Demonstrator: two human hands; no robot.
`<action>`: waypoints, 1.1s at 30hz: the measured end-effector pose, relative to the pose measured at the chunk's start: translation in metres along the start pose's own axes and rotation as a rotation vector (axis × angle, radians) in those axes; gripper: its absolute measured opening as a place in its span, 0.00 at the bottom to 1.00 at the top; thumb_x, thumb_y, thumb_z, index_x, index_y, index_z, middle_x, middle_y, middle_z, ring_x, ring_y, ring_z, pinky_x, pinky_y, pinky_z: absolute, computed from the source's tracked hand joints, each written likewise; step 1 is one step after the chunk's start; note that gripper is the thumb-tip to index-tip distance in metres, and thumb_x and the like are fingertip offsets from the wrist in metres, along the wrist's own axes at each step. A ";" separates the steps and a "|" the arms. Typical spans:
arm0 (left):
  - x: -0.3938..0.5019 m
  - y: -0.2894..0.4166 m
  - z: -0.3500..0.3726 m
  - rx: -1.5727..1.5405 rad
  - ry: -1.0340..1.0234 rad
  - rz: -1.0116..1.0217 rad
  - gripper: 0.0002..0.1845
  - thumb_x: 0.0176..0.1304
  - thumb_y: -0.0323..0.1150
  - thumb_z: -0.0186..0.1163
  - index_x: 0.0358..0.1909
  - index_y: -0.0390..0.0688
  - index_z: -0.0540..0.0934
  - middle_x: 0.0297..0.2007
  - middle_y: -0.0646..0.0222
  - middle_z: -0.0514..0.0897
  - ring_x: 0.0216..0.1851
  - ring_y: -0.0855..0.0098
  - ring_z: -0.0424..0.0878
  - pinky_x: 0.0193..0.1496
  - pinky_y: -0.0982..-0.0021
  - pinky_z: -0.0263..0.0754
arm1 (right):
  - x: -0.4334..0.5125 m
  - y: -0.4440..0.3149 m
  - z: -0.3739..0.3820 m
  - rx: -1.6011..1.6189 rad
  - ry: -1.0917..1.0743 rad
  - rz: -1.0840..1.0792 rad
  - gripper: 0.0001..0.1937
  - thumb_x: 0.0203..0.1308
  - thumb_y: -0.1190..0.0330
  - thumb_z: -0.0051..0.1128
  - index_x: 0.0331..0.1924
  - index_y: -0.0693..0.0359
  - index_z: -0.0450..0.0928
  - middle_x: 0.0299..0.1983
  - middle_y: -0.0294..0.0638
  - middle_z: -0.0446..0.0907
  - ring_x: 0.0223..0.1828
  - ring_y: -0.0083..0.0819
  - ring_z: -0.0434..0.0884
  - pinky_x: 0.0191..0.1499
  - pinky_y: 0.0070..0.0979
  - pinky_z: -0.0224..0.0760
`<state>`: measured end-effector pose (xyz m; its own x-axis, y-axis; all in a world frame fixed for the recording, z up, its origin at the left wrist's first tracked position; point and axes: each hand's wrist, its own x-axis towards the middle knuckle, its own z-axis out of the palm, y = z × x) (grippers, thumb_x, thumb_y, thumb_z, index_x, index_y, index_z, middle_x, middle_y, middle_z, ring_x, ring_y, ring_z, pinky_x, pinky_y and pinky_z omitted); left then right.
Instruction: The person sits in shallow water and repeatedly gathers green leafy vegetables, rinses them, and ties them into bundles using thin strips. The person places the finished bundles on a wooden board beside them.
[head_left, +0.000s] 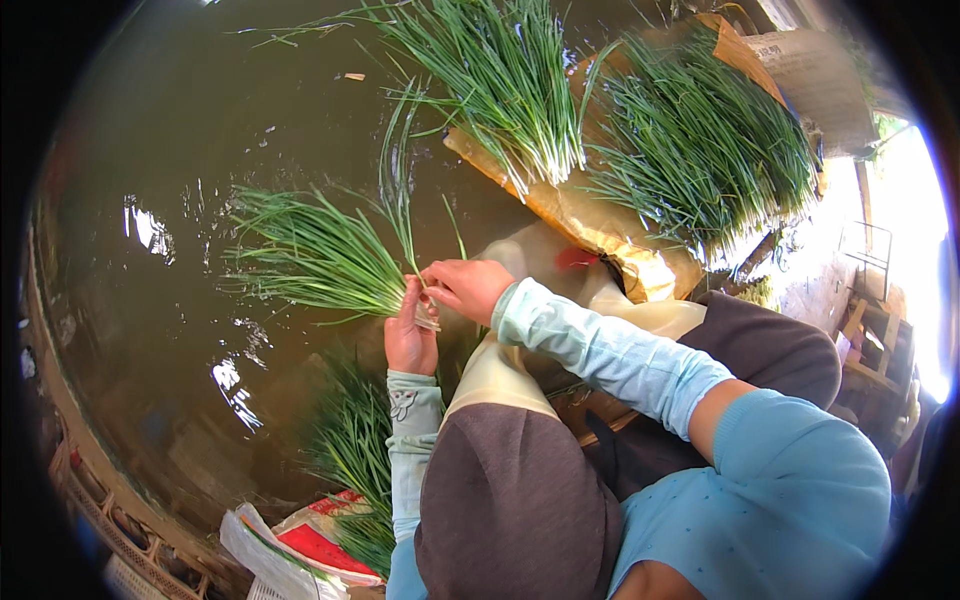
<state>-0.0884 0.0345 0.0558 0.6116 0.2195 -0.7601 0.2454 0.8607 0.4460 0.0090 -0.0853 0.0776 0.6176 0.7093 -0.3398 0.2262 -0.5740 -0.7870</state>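
My left hand (411, 335) grips a bunch of thin green chives or young scallions (322, 259) by the pale root ends, and the leaves fan out left over brown water. Right beside it, my right hand (471, 287) pinches the base of a few separate green stalks (397, 176), which stand upward from the fingers. The two hands meet at the fingertips. Exactly how the fingers overlap on the white ends is hard to see.
Brown water (187, 142) fills the left. Above right, a loose pile (517, 90) and a larger pile of greens (705, 135) lie on brown sheeting (577, 214). More greens (356, 442) sit by my left forearm, near a red-and-white sack (322, 544). A plastic crate (112, 517) stands lower left.
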 end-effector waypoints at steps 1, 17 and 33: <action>0.000 -0.002 -0.004 -0.002 -0.042 0.017 0.10 0.68 0.34 0.57 0.46 0.41 0.78 0.41 0.68 0.81 0.36 0.79 0.76 0.34 0.81 0.68 | -0.003 0.004 0.003 -0.012 0.007 -0.015 0.13 0.62 0.57 0.50 0.40 0.56 0.77 0.35 0.45 0.82 0.38 0.47 0.81 0.42 0.39 0.74; 0.013 0.006 -0.010 -0.112 -0.166 -0.178 0.14 0.69 0.33 0.55 0.52 0.39 0.73 0.29 0.75 0.75 0.27 0.83 0.69 0.29 0.81 0.64 | 0.017 0.115 -0.230 0.111 0.889 0.295 0.17 0.64 0.72 0.51 0.58 0.56 0.71 0.42 0.43 0.80 0.31 0.28 0.81 0.28 0.22 0.79; -0.018 0.004 -0.008 -0.003 0.085 -0.022 0.12 0.68 0.39 0.57 0.43 0.41 0.79 0.42 0.68 0.82 0.41 0.76 0.79 0.30 0.81 0.67 | 0.006 -0.001 -0.009 0.154 -0.018 0.087 0.14 0.61 0.56 0.56 0.35 0.59 0.79 0.30 0.48 0.81 0.31 0.44 0.80 0.35 0.36 0.72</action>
<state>-0.1044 0.0378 0.0680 0.5400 0.2381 -0.8073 0.2561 0.8672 0.4271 0.0198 -0.0840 0.0812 0.6163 0.6674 -0.4181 0.0532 -0.5649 -0.8234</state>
